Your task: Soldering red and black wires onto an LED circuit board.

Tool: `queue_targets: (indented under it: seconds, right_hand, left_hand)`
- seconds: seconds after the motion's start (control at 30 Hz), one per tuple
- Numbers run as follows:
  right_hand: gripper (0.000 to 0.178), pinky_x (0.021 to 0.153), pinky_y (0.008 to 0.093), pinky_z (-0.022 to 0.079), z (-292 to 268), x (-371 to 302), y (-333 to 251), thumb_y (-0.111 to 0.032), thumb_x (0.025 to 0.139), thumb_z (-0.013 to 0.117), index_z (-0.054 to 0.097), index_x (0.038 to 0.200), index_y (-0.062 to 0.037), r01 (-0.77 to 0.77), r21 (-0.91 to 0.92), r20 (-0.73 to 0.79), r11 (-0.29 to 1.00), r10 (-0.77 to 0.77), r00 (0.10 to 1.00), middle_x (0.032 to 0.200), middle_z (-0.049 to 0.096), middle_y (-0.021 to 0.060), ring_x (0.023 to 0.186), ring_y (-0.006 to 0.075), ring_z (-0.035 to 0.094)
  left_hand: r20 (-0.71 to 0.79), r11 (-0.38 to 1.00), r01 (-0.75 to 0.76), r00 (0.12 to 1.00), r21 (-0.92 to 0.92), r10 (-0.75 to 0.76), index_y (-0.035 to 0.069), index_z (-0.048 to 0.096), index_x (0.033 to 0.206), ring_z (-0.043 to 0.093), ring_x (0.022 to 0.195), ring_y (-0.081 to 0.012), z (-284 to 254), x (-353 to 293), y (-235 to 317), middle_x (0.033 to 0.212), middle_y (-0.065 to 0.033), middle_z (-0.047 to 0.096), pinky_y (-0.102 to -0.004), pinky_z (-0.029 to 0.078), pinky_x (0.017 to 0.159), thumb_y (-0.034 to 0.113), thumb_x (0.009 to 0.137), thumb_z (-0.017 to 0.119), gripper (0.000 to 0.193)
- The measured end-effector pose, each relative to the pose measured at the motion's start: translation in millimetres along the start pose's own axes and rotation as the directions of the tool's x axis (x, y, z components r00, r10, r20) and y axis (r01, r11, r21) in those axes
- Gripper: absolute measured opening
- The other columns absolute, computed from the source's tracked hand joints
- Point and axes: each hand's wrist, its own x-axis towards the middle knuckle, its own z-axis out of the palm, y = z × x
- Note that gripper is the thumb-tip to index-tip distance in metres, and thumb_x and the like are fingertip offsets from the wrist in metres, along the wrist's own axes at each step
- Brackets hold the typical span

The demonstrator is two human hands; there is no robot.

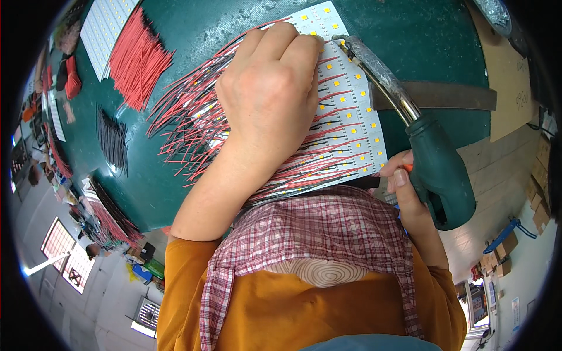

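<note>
My left hand (pixel 266 88) is closed over a white LED board (pixel 372 137) with yellow square LEDs. Its fingertips are tucked under, so what they pinch is hidden. Rows of thin red and black wires (pixel 199 117) run from the board out to the left beneath that hand. My right hand (pixel 410 190) grips the handle of a dark green soldering gun (pixel 442 167), its thumb and a finger showing at the near side. The gun's metal tip reaches the board's upper part, close beside my left fingertips; whether it touches cannot be made out.
On the green table (pixel 433 35) lie a bundle of red wires (pixel 139 61), a bunch of black wires (pixel 112 139) and another LED board (pixel 105 29). A flat dark metal strip (pixel 445 95) lies right of the board. Brown cardboard (pixel 515 88) is at the right edge.
</note>
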Motion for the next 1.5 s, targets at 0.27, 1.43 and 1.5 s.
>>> queue_targets:
  seconds: [0.27, 1.43, 1.5]
  right_hand:
    - [0.006, 0.067, 0.0296, 0.05, 0, -1, 2, -0.001, 0.082, 0.064, 0.065, 0.087, -0.004, -0.001, -0.149, 0.01, 0.989, 0.002, 1.0, 0.084, 0.064, 0.0091, 0.075, 0.0213, 0.062]
    - [0.028, 0.054, 0.0235, 0.042, -7, 4, -3, -0.006, 0.088, 0.054, 0.048, 0.115, 0.0003, 0.078, 0.176, -0.092, 0.981, -0.062, 0.994, 0.08, 0.061, 0.0122, 0.058, 0.0094, 0.048]
    - [0.028, 0.054, 0.0234, 0.042, -7, 2, -2, -0.005, 0.089, 0.053, 0.047, 0.116, 0.0002, 0.081, 0.149, -0.071, 0.985, -0.071, 0.995, 0.08, 0.061, 0.012, 0.058, 0.0091, 0.048]
  left_hand:
    - [-0.051, 0.993, -0.047, 0.997, 0.105, 0.053, 0.01, 0.058, 0.07, 0.054, 0.065, -0.0187, 6, 0, 2, 0.07, -0.0015, 0.051, -0.0307, 0.044, 0.047, 0.006, 0.061, 0.062, 0.011]
    - [-0.095, 0.906, 0.395, 0.918, 0.152, -0.385, 0.008, 0.073, 0.086, 0.058, 0.084, -0.0199, -77, -11, -149, 0.081, -0.0037, 0.066, -0.0295, 0.045, 0.079, 0.015, 0.08, 0.068, 0.01]
    - [-0.096, 0.908, 0.394, 0.918, 0.139, -0.384, 0.007, 0.072, 0.086, 0.059, 0.082, -0.0194, -81, -12, -146, 0.081, -0.0039, 0.066, -0.0291, 0.045, 0.078, 0.014, 0.08, 0.068, 0.01]
